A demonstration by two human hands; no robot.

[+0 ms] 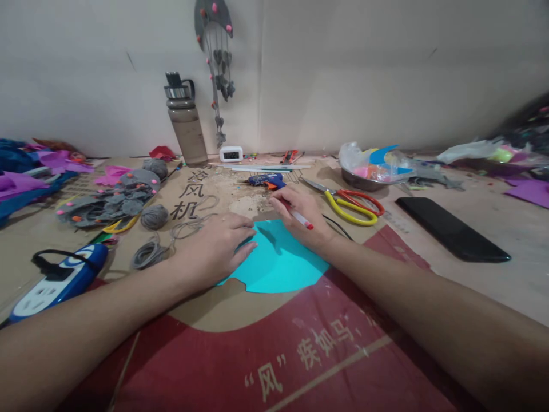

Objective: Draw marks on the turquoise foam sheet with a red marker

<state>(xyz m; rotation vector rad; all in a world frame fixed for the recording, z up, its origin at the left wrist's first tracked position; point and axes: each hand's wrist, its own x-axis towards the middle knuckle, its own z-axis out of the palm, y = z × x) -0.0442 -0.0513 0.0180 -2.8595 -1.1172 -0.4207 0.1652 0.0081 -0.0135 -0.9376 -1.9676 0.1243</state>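
A turquoise sheet of craft foam or paper [283, 263], with a curved lower edge and a notch, lies on the cardboard. My left hand [223, 243] rests on its left edge, fingers stretched out and lying over it. In my right hand [302, 214] is a slim pen [303, 220] with a white barrel and a red end, gripped between closed fingers. That hand is at the sheet's upper right, and its fingertips and the pen's tip are partly hidden. A shadow falls on the sheet between the hands.
Behind the hands are a glue gun [268, 181] and scissors [349, 205]. To the right lie a phone [450, 229] and a metal bowl [369, 179] of scraps. Grey yarn [150, 252], felt pieces [115, 197] and a power strip [60, 283] lie left; a bottle [187, 129] stands behind.
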